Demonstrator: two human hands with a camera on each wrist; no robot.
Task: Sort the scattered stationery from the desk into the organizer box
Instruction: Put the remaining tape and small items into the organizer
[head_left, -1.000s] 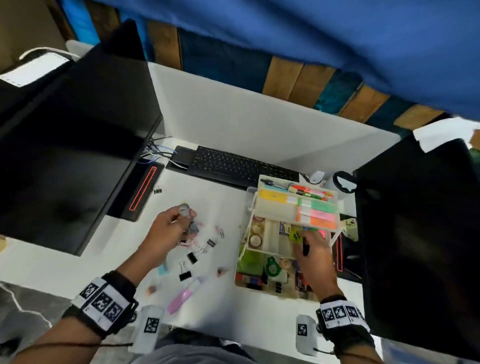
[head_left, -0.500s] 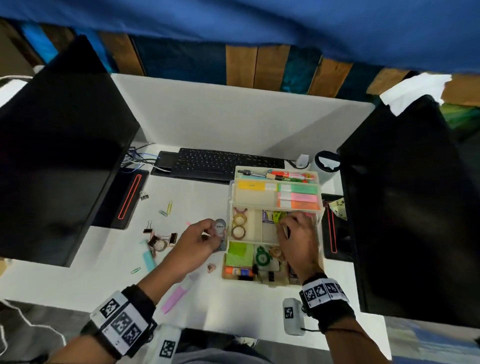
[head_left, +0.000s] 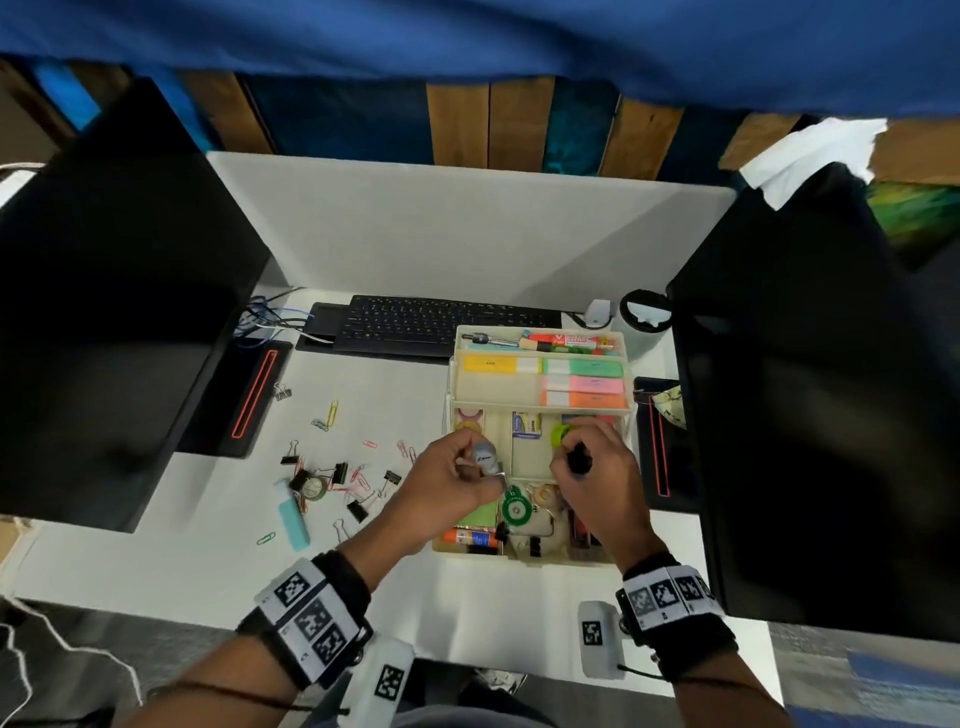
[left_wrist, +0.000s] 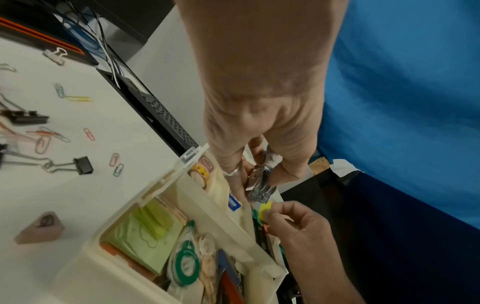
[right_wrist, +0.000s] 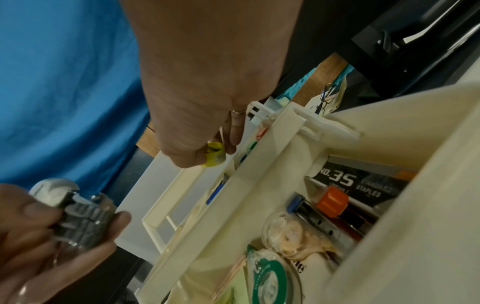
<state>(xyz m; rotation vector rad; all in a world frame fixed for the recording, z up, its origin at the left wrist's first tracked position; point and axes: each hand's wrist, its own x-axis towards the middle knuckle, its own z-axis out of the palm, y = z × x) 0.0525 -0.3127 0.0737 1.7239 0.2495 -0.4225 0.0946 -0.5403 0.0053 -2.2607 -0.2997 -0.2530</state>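
Observation:
The cream organizer box (head_left: 449, 400) stands on the white desk, its raised upper tray (head_left: 496, 387) holding highlighters and pens. My left hand (head_left: 467, 470) hovers over the box's left middle part and grips a small grey stapler-like tool (head_left: 485, 458), also seen in the left wrist view (left_wrist: 259, 185) and the right wrist view (right_wrist: 80, 218). My right hand (head_left: 569, 448) is in the middle compartment, pinching a small yellow item (head_left: 560, 434) (right_wrist: 214, 154); something black (head_left: 579, 461) also shows between its fingers. Binder clips (head_left: 340, 473) and paper clips (head_left: 332, 413) lie scattered left of the box.
A teal eraser-like bar (head_left: 293, 519) and a tape roll (head_left: 312, 488) lie among the clips. A black keyboard (head_left: 431, 325) sits behind the box. Dark monitors (head_left: 104, 312) flank the desk on both sides. A pinkish wedge (left_wrist: 41, 227) lies by the box's corner.
My left hand has carried the grey tool from the scattered pile rightwards to above the box. The right hand has stayed inside the box with the yellow item. The head view has swung.

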